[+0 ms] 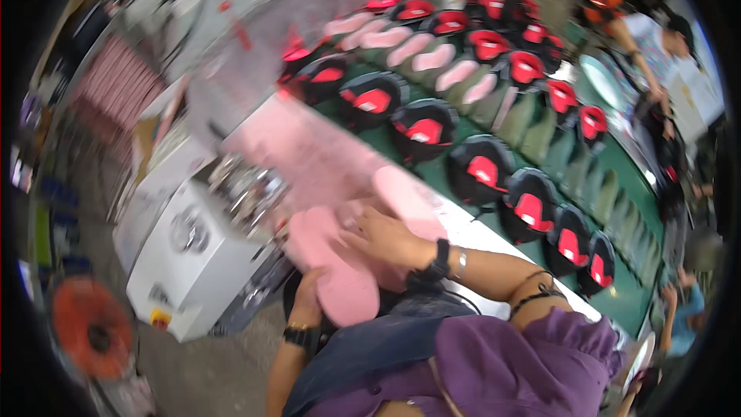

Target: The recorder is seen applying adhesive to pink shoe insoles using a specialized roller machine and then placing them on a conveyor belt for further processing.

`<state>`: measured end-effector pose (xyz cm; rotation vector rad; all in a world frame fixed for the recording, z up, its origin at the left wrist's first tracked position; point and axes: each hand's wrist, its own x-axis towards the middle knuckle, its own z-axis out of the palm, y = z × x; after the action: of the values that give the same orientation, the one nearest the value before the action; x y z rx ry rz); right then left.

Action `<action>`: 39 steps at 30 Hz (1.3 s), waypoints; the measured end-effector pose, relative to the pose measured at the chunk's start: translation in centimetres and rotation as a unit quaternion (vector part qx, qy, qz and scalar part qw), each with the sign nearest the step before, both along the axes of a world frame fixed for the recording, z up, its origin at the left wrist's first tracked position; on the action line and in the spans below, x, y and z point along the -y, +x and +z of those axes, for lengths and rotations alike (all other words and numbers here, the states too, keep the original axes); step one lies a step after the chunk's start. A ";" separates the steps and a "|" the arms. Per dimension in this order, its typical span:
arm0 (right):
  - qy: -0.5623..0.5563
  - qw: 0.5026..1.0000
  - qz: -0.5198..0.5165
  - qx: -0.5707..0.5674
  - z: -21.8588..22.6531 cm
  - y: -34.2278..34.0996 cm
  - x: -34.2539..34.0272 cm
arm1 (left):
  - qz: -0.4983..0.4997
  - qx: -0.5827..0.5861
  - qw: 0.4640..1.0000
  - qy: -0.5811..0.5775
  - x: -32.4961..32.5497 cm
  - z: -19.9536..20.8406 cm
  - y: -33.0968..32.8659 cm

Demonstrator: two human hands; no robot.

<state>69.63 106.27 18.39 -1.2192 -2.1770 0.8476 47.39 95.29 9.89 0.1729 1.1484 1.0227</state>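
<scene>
Beside a white machine (193, 262) at the near edge of a pink-dusted worktable (282, 135), a person holds a pink insole (337, 266) slantwise just above the lap. The left hand (306, 301) is closed around the insole's lower left edge. The right hand (394, 241) lies across its right side, fingers loosely bent and reaching over the edge; blur makes it impossible to tell whether they pinch it. A second insole (403, 193), also pink, lies on the table just beyond the right hand. Past the table, a green conveyor (627, 301) bears black-and-red shoe uppers (482, 170) in rows, with more flat insoles (434, 58) between them.
</scene>
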 end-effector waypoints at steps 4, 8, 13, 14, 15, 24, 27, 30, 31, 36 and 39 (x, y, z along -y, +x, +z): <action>-0.206 0.971 -0.053 -0.111 -1.6 -3.0 0.5 | -0.002 0.052 0.998 0.034 -0.9 1.6 0.3; -0.328 0.903 -0.114 -0.253 -6.4 -5.9 -2.5 | 0.022 0.088 0.995 -0.049 1.5 0.3 -1.1; -0.229 0.960 -0.127 -0.096 -8.5 -10.6 -8.7 | 0.015 0.192 0.981 0.009 2.2 2.4 -0.8; -0.228 0.958 -0.137 -0.105 -7.5 -12.2 -9.6 | 0.018 0.189 0.982 0.012 2.3 2.2 -0.9; -0.225 0.956 -0.149 -0.116 -7.1 -13.0 -10.4 | 0.018 0.186 0.982 0.016 2.2 2.1 -1.0; -0.297 0.939 -0.094 -0.145 -3.2 -9.4 -9.3 | 0.032 0.152 0.986 -0.062 2.8 -1.6 -1.8; 0.006 0.998 -0.047 -0.050 -3.3 -6.6 -11.2 | 0.019 0.170 0.984 -0.052 2.6 -2.0 -1.5; 0.155 0.985 -0.064 -0.030 -2.2 -6.4 -11.4 | 0.031 0.182 0.982 -0.041 2.7 -2.0 -1.2; 0.108 0.992 -0.067 0.007 -3.3 -6.5 -11.4 | 0.029 0.182 0.982 -0.041 2.8 -2.1 -1.0; -0.147 0.985 -0.073 -0.049 -7.3 -11.2 -10.4 | 0.032 0.171 0.984 -0.034 3.9 -2.7 -1.7; -0.183 0.972 -0.101 -0.104 -9.0 -14.0 -12.5 | 0.043 0.135 0.989 -0.036 3.9 -0.9 -1.6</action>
<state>55.59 118.72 9.43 -1.4231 -1.7446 1.2631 45.78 91.37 9.03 -0.0712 0.9492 1.0437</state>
